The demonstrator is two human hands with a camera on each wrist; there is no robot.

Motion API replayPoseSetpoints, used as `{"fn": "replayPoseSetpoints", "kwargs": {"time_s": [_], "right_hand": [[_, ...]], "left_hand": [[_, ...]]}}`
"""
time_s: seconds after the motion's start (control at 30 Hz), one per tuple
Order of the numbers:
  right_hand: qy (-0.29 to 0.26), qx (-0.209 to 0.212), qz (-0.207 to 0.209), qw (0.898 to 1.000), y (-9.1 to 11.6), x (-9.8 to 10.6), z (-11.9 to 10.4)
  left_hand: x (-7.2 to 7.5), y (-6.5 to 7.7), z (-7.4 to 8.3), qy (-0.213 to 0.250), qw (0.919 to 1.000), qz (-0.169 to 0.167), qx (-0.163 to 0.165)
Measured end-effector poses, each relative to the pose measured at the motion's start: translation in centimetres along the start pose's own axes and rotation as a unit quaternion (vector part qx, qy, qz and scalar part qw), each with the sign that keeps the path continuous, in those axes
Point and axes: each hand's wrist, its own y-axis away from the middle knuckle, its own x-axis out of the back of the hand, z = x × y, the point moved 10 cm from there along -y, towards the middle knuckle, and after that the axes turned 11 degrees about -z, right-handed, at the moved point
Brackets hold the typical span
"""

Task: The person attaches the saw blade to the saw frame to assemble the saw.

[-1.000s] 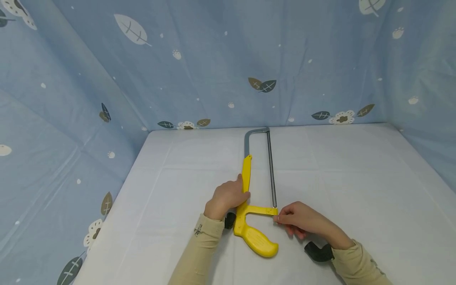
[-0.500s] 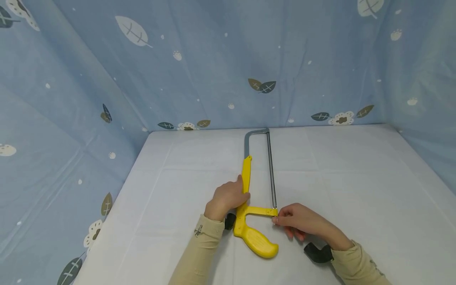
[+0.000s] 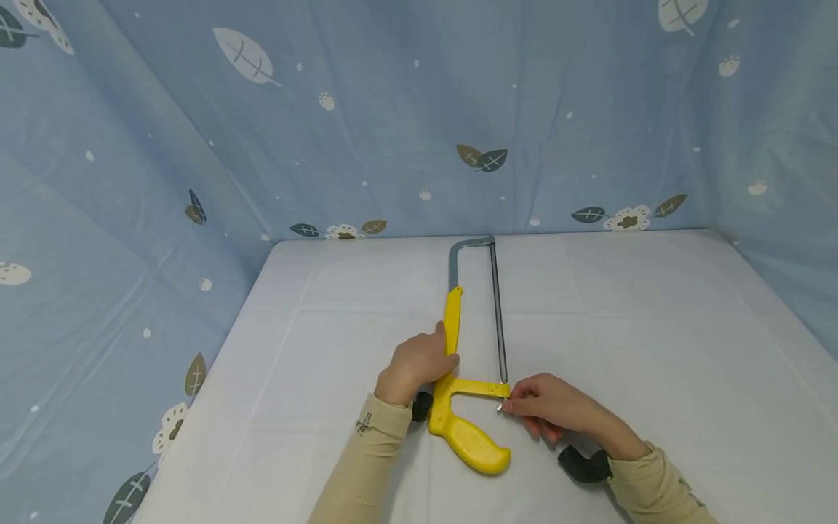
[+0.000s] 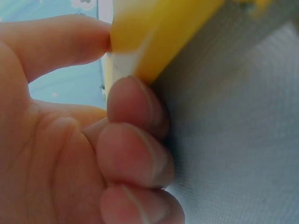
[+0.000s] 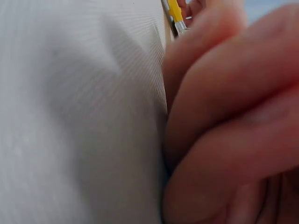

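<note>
A hacksaw with a yellow handle, a grey bow and a dark straight blade lies on the white cloth, its far end toward the back wall. My left hand holds the yellow part of the bow, thumb on one side; the left wrist view shows curled fingers against the yellow frame. At the near end of the blade, my right hand pinches the small silvery wing nut beyond the yellow arm. In the right wrist view, curled fingers hide most of that nut.
White cloth covers the table. Blue printed fabric hangs along the back and both sides. Black curved wrist mounts stick out by both sleeves, the right one low over the cloth.
My right thumb and fingertips have shifted slightly at the wing nut, and more of its silvery metal shows now. My left hand and the hacksaw keep their place.
</note>
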Motion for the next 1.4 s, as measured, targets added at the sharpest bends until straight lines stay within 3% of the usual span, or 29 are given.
{"fn": "replayPoseSetpoints", "kwargs": {"time_s": [0.2,0.5,1.17,1.4], "right_hand": [[0.003,-0.012,0.019,1.0,0.07,0.32,0.15],[-0.009,0.002,0.009,1.0,-0.02,0.18,0.11],[0.034,-0.03,0.015,0.999,0.16,-0.18,-0.02],[0.032,-0.02,0.011,0.999,0.34,-0.24,-0.3]], "left_hand": [[0.02,0.13,-0.01,0.003,1.0,0.001,-0.002],[-0.08,0.04,-0.13,0.004,1.0,0.0,-0.003],[-0.06,-0.08,-0.2,-0.001,1.0,0.008,0.003],[-0.04,0.04,-0.09,0.001,1.0,0.006,0.001]]}}
